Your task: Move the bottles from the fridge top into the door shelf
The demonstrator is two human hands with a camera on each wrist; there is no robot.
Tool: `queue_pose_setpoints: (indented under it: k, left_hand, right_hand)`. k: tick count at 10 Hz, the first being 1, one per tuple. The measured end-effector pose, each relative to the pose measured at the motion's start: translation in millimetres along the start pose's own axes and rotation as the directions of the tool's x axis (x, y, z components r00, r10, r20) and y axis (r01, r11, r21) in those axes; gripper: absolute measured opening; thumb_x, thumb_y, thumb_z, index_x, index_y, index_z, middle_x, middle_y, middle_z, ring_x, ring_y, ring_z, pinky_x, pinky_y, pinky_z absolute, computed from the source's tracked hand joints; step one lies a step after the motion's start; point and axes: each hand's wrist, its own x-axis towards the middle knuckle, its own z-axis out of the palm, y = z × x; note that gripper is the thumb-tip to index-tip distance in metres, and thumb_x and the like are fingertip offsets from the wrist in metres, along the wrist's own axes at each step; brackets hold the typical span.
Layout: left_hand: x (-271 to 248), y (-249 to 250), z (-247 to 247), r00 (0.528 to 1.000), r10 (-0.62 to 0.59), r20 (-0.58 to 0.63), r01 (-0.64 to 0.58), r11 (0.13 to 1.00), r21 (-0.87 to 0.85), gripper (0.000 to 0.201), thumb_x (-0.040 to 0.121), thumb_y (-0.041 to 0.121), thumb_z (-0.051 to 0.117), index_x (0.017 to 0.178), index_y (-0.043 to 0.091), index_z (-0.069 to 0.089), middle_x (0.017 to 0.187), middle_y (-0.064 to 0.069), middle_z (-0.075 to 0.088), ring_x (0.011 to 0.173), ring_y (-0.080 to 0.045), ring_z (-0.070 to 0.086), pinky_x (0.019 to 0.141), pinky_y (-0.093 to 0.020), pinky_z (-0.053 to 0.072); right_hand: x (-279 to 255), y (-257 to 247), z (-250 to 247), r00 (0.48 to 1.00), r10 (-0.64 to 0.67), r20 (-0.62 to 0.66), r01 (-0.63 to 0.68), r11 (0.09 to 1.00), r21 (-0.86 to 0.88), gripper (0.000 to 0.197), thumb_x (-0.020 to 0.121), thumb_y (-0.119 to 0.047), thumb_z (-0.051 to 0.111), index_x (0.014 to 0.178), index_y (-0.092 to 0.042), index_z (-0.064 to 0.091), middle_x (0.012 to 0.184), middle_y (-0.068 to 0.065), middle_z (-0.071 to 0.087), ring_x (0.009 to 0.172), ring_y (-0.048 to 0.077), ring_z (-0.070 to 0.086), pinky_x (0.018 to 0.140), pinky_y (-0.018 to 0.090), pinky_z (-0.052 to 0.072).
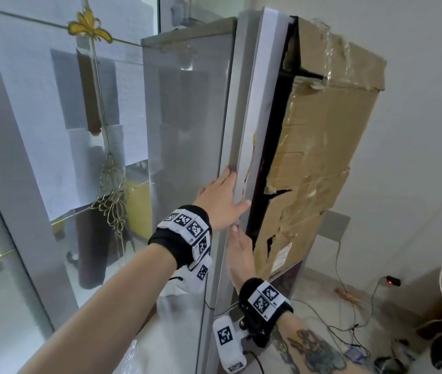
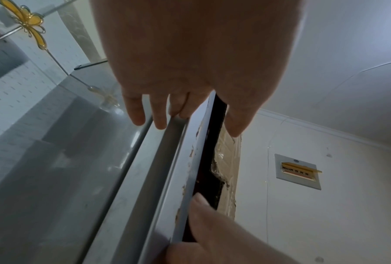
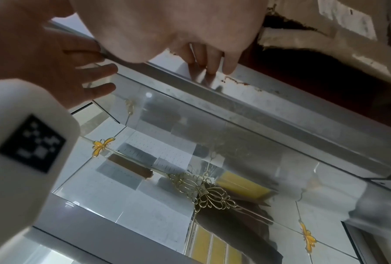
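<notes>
The fridge's grey, mirror-like door (image 1: 187, 130) stands upright in front of me, its pale side edge (image 1: 252, 117) facing right. My left hand (image 1: 222, 201) lies flat against that edge with straight fingers (image 2: 158, 114) on the door's lip and the thumb (image 2: 235, 123) reaching over the dark side. Just below it, my right hand (image 1: 238, 252) touches the same edge with straight fingertips (image 3: 210, 66). Neither hand holds anything. No bottle shows in any view, and the fridge top (image 1: 187, 29) is seen only edge-on.
Torn cardboard (image 1: 322, 130) is taped over the fridge's right side. A glass partition with gold ornaments (image 1: 90, 25) stands close on the left. Cables (image 1: 349, 306) trail over the floor at the right. A wall panel (image 2: 298, 171) sits behind.
</notes>
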Motion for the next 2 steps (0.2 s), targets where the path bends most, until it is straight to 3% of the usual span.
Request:
queue_pose_setpoints:
  k: [1, 2]
  left_hand:
    - [-0.3, -2.4, 1.1, 1.0, -0.001, -0.015, 0.0, 0.999, -0.041, 0.076, 0.09, 0.049, 0.045, 0.151, 0.017, 0.012, 0.162, 0.001, 0.001, 0.146, -0.026, 0.017, 0.115, -0.052, 0.024]
    - [-22.4, -10.8, 1.7, 0.998, -0.018, -0.066, 0.011, 0.994, -0.106, 0.071, 0.092, 0.044, 0.047, 0.151, 0.018, 0.017, 0.161, 0.001, 0.01, 0.146, -0.018, 0.017, 0.117, -0.049, 0.021]
  right_hand:
    - [-1.2, -0.4, -9.3, 0.998, 0.054, 0.039, -0.055, 0.998, 0.025, 0.058, 0.098, -0.058, 0.024, 0.146, -0.031, 0.041, 0.151, -0.001, 0.042, 0.141, 0.018, 0.036, 0.117, 0.041, 0.028]
    - [-8.0, -5.2, -35.6, 0.995, 0.044, 0.092, -0.052, 0.995, 0.084, 0.052, 0.1, -0.054, 0.032, 0.141, -0.025, 0.047, 0.144, -0.005, 0.05, 0.126, 0.008, 0.047, 0.105, 0.029, 0.035]
